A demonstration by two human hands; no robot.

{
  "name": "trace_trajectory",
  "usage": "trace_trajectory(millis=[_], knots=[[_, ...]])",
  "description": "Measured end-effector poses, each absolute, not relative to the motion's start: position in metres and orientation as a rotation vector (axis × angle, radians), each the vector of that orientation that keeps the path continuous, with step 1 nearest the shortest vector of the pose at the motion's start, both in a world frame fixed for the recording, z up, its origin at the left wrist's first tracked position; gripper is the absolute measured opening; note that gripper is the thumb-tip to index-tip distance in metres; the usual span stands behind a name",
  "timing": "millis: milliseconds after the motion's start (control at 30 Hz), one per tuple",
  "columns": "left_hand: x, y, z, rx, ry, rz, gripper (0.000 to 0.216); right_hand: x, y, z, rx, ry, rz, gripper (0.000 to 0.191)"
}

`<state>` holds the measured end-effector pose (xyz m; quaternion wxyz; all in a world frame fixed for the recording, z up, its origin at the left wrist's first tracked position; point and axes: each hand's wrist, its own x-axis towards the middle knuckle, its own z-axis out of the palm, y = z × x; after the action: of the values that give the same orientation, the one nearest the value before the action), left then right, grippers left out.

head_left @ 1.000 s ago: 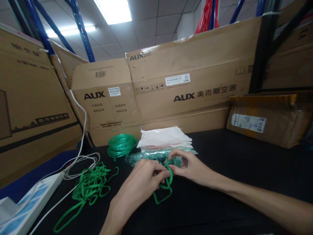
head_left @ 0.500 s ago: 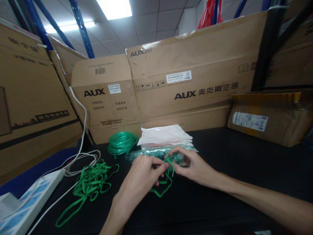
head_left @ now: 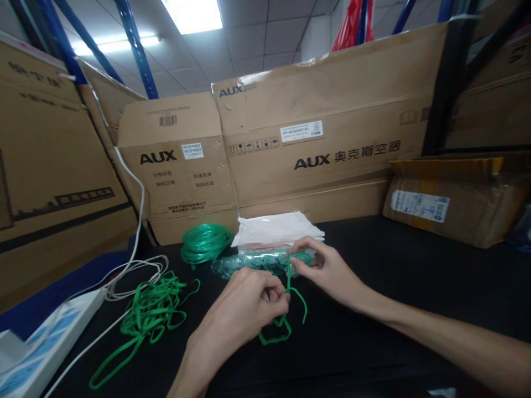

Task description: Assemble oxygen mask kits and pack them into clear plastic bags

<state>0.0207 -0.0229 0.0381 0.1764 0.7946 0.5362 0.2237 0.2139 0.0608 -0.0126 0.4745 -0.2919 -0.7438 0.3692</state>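
Observation:
Between my hands runs a green flat cord [head_left: 289, 272], with a short stretch of it upright. My left hand [head_left: 253, 301] is closed on its lower part, thumb against bent fingers. A loop hangs below that hand and a free end curves off to the right. Higher up, my right hand [head_left: 323, 268] pinches the cord between thumb and forefinger. Just behind the hands lies a row of clear greenish plastic pieces [head_left: 253, 260], partly covered by my right hand. To the left rests a tangled heap of the same green cord [head_left: 153, 309].
A coil of green tubing [head_left: 205, 243] and a stack of white packets [head_left: 276, 229] lie at the back. At left are a power strip [head_left: 53, 340] and white cables [head_left: 143, 190]. Cardboard panels [head_left: 265, 182] wall the black table [head_left: 373, 354]; an open carton [head_left: 456, 207] stands right.
My hands have moved apart, the right one up and the left one slightly down. The cord between them is now drawn straight, and its free end swings out to the right.

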Motion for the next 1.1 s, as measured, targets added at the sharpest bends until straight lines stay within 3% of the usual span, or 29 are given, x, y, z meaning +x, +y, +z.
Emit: trace_trajectory(millis=[300, 933, 1100], knots=[[0.028, -0.039, 0.049, 2.295, 1.519, 0.564, 0.020, 0.211, 0.059, -0.013, -0.730, -1.646, 0.944, 0.032], [0.028, -0.062, 0.059, 2.276, 1.569, 0.624, 0.024, 0.211, 0.047, 0.000, -0.733, -1.662, 0.698, 0.025], [0.033, -0.074, 0.064, 2.290, 1.365, 0.493, 0.016, 0.224, 0.066, 0.006, -0.792, -1.562, 0.582, 0.030]])
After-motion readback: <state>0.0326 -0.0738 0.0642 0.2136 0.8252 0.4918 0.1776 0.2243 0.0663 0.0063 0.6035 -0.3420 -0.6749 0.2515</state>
